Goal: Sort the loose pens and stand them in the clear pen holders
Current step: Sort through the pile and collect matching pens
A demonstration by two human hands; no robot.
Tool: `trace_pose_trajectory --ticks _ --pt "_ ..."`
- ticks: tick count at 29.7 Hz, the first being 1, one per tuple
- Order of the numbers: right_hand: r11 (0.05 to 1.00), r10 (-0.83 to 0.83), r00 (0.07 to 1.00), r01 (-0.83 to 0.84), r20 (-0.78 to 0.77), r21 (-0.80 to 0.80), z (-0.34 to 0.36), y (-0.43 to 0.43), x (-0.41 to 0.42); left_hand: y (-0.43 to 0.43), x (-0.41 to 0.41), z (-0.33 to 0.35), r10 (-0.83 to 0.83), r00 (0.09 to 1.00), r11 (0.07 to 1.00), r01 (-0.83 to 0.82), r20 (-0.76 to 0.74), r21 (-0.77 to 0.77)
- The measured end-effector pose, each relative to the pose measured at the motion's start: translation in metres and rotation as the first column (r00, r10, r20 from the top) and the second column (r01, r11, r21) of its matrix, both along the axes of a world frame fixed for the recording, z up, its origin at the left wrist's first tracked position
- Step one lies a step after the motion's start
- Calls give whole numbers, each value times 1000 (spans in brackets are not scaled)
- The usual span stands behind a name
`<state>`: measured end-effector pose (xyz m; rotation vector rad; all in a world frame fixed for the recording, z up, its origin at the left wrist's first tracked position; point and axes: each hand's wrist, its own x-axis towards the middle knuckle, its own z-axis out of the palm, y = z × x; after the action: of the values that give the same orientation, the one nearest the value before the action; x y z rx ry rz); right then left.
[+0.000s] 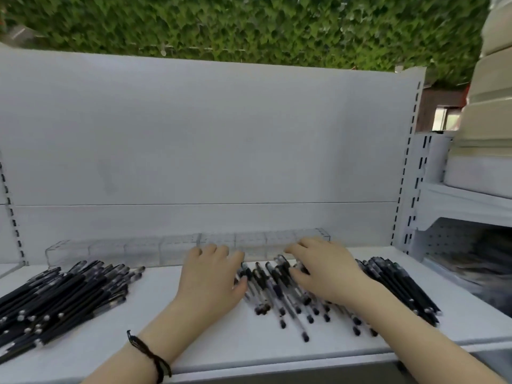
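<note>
A row of clear pen holders (124,249) stands upright across the middle of the frame. In front of it, loose pens lie flat in three fanned heaps. There are black pens (61,295) at lower left, clear-barrelled pens (277,289) with black caps at centre, and a second black heap (399,286) at right.

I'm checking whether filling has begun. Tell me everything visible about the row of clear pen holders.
The clear pen holders form a long row of transparent, plastic-looking boxes split into compartments, standing upright at the back of the white shelf. They look empty. The left hand and right hand overlap its front near the middle; contact cannot be told.
</note>
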<state>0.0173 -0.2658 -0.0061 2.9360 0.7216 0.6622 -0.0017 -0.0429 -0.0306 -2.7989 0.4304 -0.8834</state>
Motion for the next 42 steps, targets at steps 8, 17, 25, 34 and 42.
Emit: trace_pose_trajectory --ticks 8,17,25,34,42 --pt "998 -66 997 66 -39 -21 13 -110 27 -113 21 19 -15 1000 1000 15 -21 1" --pt "998 -49 977 58 -208 38 25 -159 58 -186 60 32 -56 998 992 55 -2 -115" --pt "987 45 887 31 -459 157 27 -138 88 -190 72 18 -140 989 977 145 36 -159" --pt "984 72 792 45 -607 175 7 -132 97 -176 70 15 -82 994 977 67 -67 -200" --pt "972 98 741 71 -664 224 9 -130 99 -177 67 11 -58 975 956 -7 -213 -294"
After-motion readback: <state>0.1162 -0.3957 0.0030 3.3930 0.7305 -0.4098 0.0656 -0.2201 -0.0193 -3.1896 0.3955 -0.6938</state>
